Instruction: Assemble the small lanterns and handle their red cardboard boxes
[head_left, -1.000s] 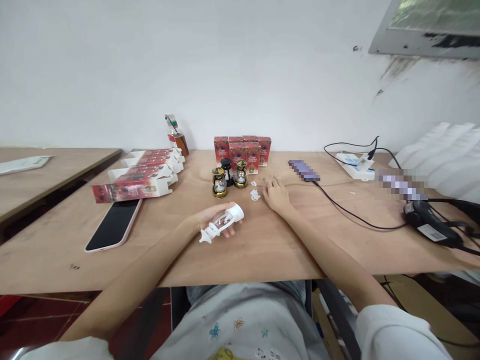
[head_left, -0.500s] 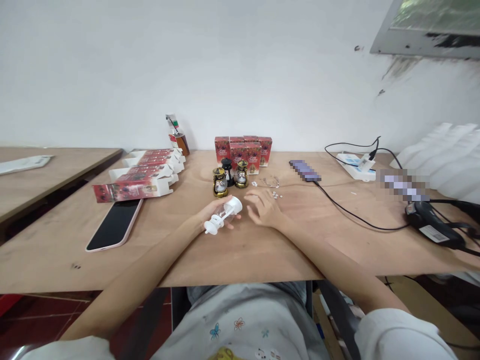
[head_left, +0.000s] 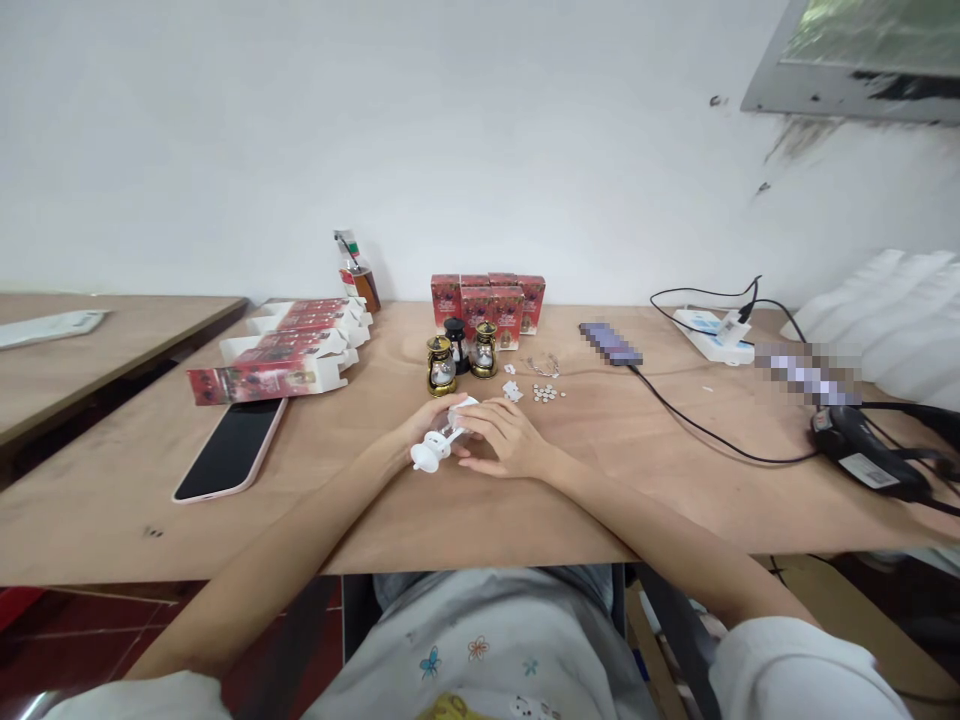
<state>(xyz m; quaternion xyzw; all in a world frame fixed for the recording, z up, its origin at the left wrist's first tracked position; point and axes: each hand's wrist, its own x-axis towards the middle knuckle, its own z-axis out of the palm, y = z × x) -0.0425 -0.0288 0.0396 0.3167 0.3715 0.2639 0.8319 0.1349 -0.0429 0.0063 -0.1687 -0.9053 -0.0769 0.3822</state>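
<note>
My left hand (head_left: 427, 418) is wrapped around a small white lantern (head_left: 429, 452), which lies tilted with its top toward me. At the lantern's base, my right hand (head_left: 511, 440) has its fingers curled over the white rim, so part of the base is hidden. Just beyond my hands stand two bronze-coloured lanterns (head_left: 441, 368) and a black lantern (head_left: 455, 345) between them, all upright. Several button cells (head_left: 545, 393) lie loose behind my right hand, beside small white pieces (head_left: 512, 390). A tangle of thin wires (head_left: 541, 366) lies farther back.
Several red boxes (head_left: 476, 308) stand near the wall. Opened red cartons (head_left: 255, 378) lie at left, with a pink-edged phone (head_left: 231, 450) partly beneath them. A bottle (head_left: 360, 285) stands behind. At right are another phone (head_left: 611, 343), its cable, a power strip (head_left: 712, 336) and a black device (head_left: 862, 455).
My right hand has moved left from beside the button cells onto the lantern's base, uncovering more of the cells and white pieces. My left hand still holds the lantern in nearly the same place.
</note>
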